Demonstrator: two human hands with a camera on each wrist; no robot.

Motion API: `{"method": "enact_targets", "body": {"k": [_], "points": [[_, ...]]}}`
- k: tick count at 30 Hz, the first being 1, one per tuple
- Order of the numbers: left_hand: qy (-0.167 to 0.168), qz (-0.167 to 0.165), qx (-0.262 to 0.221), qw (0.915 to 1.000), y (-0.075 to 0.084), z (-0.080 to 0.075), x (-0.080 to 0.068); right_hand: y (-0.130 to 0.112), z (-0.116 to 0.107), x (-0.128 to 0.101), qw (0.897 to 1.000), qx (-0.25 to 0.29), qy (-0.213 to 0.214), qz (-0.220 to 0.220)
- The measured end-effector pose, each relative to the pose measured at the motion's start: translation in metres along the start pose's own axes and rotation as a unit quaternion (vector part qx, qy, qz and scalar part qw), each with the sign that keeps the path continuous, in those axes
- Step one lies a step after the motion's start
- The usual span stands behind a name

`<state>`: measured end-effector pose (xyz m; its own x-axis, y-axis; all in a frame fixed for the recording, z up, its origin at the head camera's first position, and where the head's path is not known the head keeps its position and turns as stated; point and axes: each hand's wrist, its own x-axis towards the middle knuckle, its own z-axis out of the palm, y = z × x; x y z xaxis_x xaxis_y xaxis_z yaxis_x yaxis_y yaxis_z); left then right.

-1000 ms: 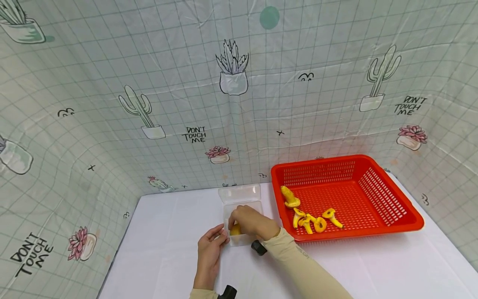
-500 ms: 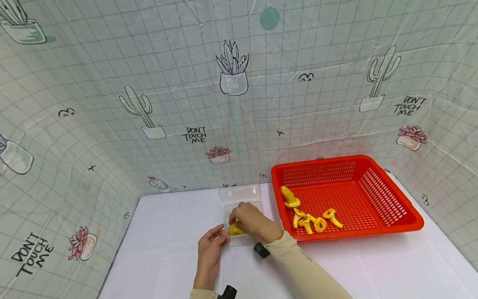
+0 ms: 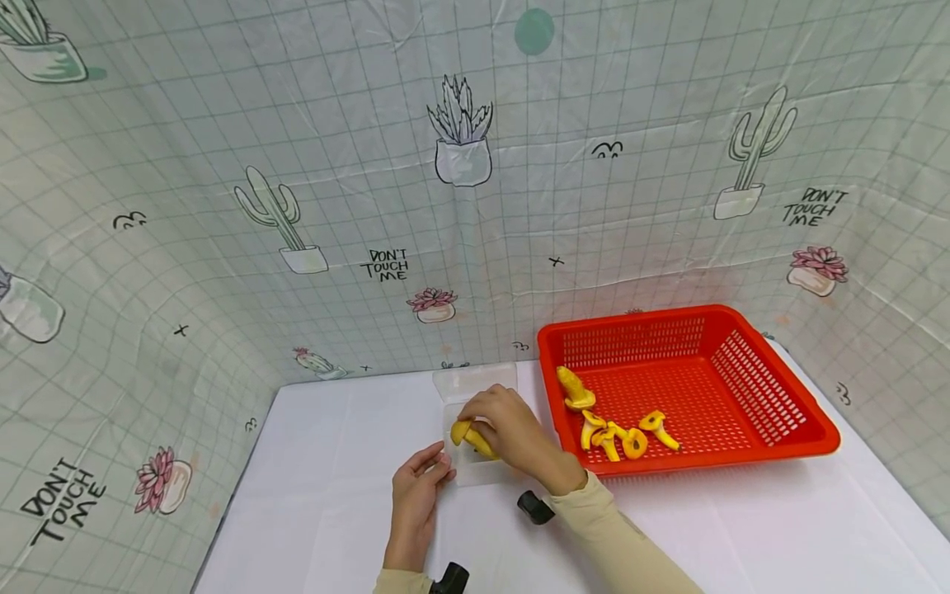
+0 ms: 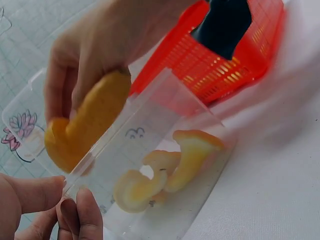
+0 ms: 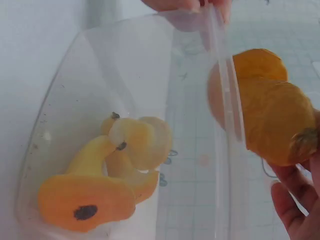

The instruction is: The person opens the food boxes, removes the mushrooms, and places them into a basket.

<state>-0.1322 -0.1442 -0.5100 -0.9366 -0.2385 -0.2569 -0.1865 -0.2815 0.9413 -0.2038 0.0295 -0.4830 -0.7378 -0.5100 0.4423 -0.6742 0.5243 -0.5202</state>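
My right hand (image 3: 512, 429) grips a large yellow mushroom (image 3: 478, 440) above a clear plastic box (image 3: 486, 476). The left wrist view has this mushroom (image 4: 100, 112) tilted beside the box's rim, thumb hidden behind it. Through the clear wall I see several smaller yellow mushrooms (image 5: 85, 197) lying inside. My left hand (image 3: 416, 499) is at the box's left side. Its thumb and fingers (image 4: 42, 195) pinch the rim near a corner. The box's hinged lid (image 3: 463, 381) stands open at the back, partly covered by my right hand.
A red perforated plastic basket (image 3: 690, 468) stands to the right of the box. Several yellow mushrooms (image 3: 634, 444) lie at its left end, one larger mushroom (image 3: 575, 389) against the left wall. A patterned cloth (image 3: 460, 231) hangs behind the white table (image 3: 312, 487).
My right hand has lifted the large mushroom up out of the box and moved slightly back and right. My left hand has stayed at the box's left side.
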Motion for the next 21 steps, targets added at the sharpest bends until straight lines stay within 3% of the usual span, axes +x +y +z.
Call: {"method": "enact_targets", "body": {"k": [10, 21], "points": [[0.006, 0.001, 0.006, 1.0000, 0.000, 0.002, 0.000, -0.001, -0.018, -0.019, 0.995, 0.019, 0.092, -0.029], [0.011, -0.003, 0.009, 0.9999, 0.000, 0.003, 0.000, 0.003, -0.046, -0.039, 0.987, -0.010, 0.158, -0.030]]}}
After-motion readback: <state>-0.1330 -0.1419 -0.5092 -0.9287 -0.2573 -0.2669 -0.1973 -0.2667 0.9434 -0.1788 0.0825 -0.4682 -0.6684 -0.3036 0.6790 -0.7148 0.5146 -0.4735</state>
